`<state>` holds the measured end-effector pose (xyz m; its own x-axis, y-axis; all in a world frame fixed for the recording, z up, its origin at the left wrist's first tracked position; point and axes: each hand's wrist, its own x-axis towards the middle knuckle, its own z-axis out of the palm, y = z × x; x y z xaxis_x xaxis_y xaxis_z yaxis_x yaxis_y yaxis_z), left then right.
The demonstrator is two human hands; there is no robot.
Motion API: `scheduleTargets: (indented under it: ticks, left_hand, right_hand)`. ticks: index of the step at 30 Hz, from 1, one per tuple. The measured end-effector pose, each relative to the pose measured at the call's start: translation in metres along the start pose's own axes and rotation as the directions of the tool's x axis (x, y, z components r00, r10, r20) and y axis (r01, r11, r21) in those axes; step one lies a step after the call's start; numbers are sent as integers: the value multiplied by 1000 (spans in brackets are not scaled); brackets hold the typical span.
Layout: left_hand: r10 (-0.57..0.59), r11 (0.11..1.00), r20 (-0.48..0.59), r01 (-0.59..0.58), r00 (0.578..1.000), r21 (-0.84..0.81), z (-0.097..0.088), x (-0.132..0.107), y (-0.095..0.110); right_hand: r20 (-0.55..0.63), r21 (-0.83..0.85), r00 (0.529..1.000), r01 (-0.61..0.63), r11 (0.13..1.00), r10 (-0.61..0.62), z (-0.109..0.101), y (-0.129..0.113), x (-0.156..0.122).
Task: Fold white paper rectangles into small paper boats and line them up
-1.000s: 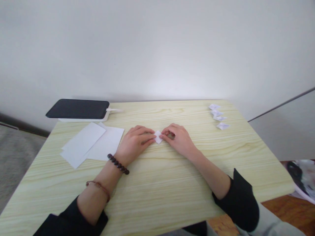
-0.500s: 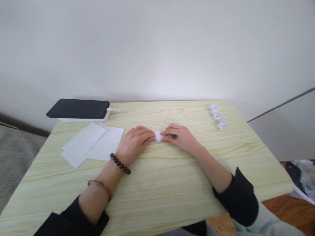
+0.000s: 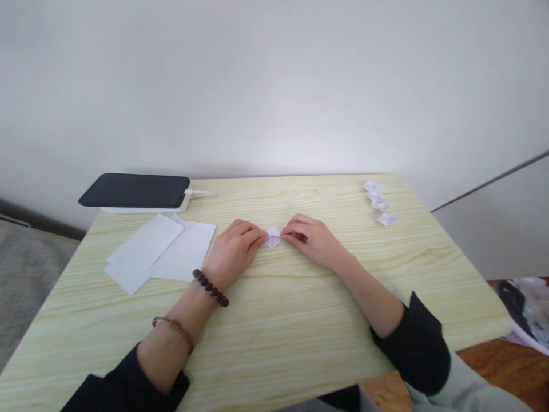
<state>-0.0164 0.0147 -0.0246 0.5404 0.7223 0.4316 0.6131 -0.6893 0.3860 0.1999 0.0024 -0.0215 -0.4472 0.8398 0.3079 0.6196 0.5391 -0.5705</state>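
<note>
Between my hands is a small piece of folded white paper (image 3: 273, 238), diamond-shaped with a crease line across its middle. My left hand (image 3: 235, 246) pinches its left corner, thumb and fingers pressed together. On the opposite corner, the fingertips of my right hand (image 3: 312, 240) are closed as well. The paper is low over the wooden table (image 3: 283, 326) or resting on it; I cannot tell which. The corners under my fingertips are hidden.
Several folded white paper pieces (image 3: 388, 220) lie in a column at the back right. Loose white sheets (image 3: 146, 249) overlap left of my left hand. Behind them a black phone (image 3: 136, 190) rests on a white block with a white cable (image 3: 201, 192). A wall (image 3: 274, 86) borders the table's back.
The folded paper now shows a crosswise crease and a more even diamond shape. My right fingers have closed from a looser hold to a tight pinch on its corner.
</note>
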Motion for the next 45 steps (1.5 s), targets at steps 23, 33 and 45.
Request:
scheduleTargets:
  ticks: [23,33,45]
  left_hand:
    - [-97,975,111,72,989,209,6,4,5]
    - [-35,977,155,1,987,212,0,5,5]
    - [-16,993,164,-3,986,119,-6,4,5]
  right_hand:
    - [-52,-23,979,-198,980,196,10,-11,8]
    - [-12,-4,997,-82,997,82,6,-6,3]
    - [16,-17,998,-61,998,61,6,-6,2]
